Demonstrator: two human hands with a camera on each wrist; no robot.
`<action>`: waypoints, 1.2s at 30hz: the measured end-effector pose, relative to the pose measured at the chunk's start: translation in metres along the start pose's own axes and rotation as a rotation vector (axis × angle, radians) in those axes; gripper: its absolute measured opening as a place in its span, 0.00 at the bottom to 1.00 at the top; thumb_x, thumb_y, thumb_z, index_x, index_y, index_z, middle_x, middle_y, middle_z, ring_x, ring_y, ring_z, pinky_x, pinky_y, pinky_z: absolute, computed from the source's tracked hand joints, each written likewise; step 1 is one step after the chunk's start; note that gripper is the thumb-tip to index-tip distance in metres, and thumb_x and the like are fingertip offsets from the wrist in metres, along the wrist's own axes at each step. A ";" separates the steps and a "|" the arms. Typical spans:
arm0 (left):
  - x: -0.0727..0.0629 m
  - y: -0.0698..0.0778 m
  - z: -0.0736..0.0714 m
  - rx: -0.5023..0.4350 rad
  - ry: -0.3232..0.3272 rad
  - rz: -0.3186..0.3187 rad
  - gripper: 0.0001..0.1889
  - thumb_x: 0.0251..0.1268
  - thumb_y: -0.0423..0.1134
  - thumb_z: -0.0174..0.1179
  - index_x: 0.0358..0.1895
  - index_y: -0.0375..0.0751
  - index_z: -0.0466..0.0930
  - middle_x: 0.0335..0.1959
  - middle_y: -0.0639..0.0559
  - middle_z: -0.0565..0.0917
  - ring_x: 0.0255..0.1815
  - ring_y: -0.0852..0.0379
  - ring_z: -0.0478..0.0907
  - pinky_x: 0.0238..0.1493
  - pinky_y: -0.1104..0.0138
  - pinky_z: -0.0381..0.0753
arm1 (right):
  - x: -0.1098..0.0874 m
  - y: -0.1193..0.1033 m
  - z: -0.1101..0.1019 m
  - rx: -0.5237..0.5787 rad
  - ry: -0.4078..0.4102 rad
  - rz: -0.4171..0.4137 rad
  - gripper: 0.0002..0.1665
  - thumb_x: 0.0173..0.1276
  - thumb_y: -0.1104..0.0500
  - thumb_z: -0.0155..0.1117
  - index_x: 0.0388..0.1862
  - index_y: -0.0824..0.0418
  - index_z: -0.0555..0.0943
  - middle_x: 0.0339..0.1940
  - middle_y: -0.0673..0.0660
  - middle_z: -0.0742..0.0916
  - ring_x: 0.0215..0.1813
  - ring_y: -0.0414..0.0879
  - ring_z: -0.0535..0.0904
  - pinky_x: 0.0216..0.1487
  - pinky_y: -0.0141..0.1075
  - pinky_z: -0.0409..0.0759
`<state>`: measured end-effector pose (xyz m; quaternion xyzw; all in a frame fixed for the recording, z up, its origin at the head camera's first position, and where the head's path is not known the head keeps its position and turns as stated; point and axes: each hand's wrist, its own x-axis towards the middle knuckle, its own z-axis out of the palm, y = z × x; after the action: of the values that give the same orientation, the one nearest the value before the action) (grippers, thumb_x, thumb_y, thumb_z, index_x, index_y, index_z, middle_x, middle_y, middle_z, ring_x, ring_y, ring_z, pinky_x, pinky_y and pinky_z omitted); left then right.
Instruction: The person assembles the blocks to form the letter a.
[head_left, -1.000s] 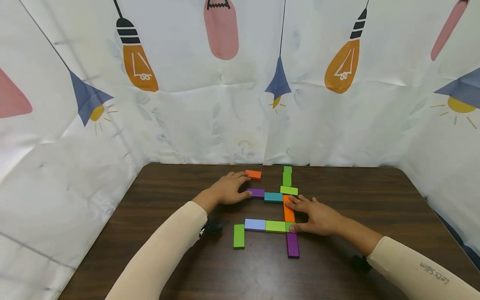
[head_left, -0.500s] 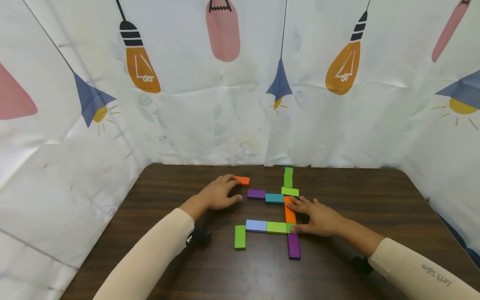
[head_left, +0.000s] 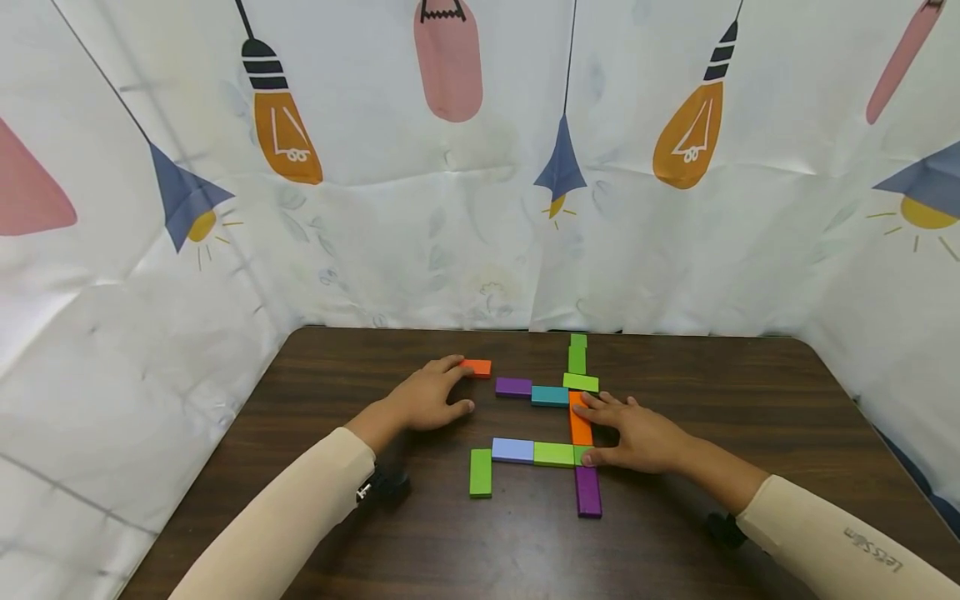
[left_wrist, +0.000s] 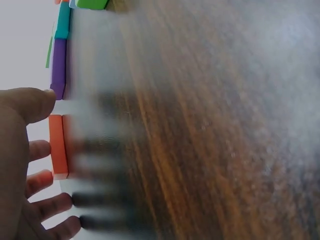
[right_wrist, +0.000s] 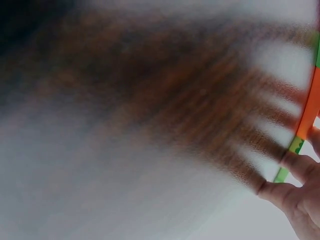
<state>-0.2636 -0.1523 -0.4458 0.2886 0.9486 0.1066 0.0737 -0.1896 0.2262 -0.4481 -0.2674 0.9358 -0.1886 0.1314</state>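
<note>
My left hand (head_left: pixel 423 398) lies low over the table with its fingers spread. Its fingertips are at the left end of a red-orange domino (head_left: pixel 477 368); in the left wrist view the thumb stands apart from that domino (left_wrist: pixel 58 150). To its right a purple domino (head_left: pixel 513 387) meets a teal domino (head_left: pixel 550 397). My right hand (head_left: pixel 633 435) rests with spread fingers on an orange domino (head_left: pixel 581 425). Its thumb touches a green domino (head_left: pixel 579 455), partly hidden under it. In the right wrist view the straight fingers reach down beside the orange domino (right_wrist: pixel 311 102).
Green dominoes (head_left: pixel 577 360) run toward the back edge. A blue domino (head_left: pixel 512 451) and a lime domino (head_left: pixel 553 454) form a row, with a green domino (head_left: pixel 481 473) at left and a dark purple domino (head_left: pixel 588 492) in front. A printed cloth (head_left: pixel 450 250) hangs behind the table (head_left: pixel 712 375).
My left hand has moved left and slightly toward me, and the red-orange domino has slid left with it, away from above the purple domino. The right hand has stayed put.
</note>
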 end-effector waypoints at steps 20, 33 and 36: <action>-0.014 0.005 0.001 0.101 0.131 0.030 0.20 0.70 0.48 0.65 0.61 0.48 0.83 0.51 0.48 0.80 0.52 0.47 0.76 0.55 0.49 0.77 | 0.002 0.001 0.000 -0.014 0.002 0.001 0.54 0.63 0.24 0.63 0.80 0.51 0.66 0.81 0.55 0.66 0.81 0.63 0.55 0.73 0.67 0.52; -0.010 0.004 0.005 0.030 0.169 0.033 0.31 0.64 0.45 0.69 0.71 0.46 0.74 0.73 0.43 0.70 0.72 0.42 0.68 0.69 0.44 0.68 | 0.001 0.002 0.001 -0.004 -0.001 0.007 0.55 0.63 0.24 0.63 0.81 0.51 0.65 0.81 0.55 0.65 0.81 0.63 0.54 0.73 0.68 0.51; -0.009 0.003 0.007 0.013 0.157 0.053 0.31 0.64 0.43 0.68 0.71 0.46 0.74 0.77 0.42 0.66 0.75 0.41 0.63 0.71 0.42 0.63 | 0.001 0.002 0.002 0.000 -0.002 0.007 0.55 0.63 0.24 0.63 0.81 0.51 0.65 0.81 0.54 0.65 0.81 0.63 0.54 0.74 0.68 0.51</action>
<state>-0.2532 -0.1532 -0.4515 0.3046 0.9443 0.1246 -0.0057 -0.1908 0.2265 -0.4504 -0.2644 0.9365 -0.1882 0.1328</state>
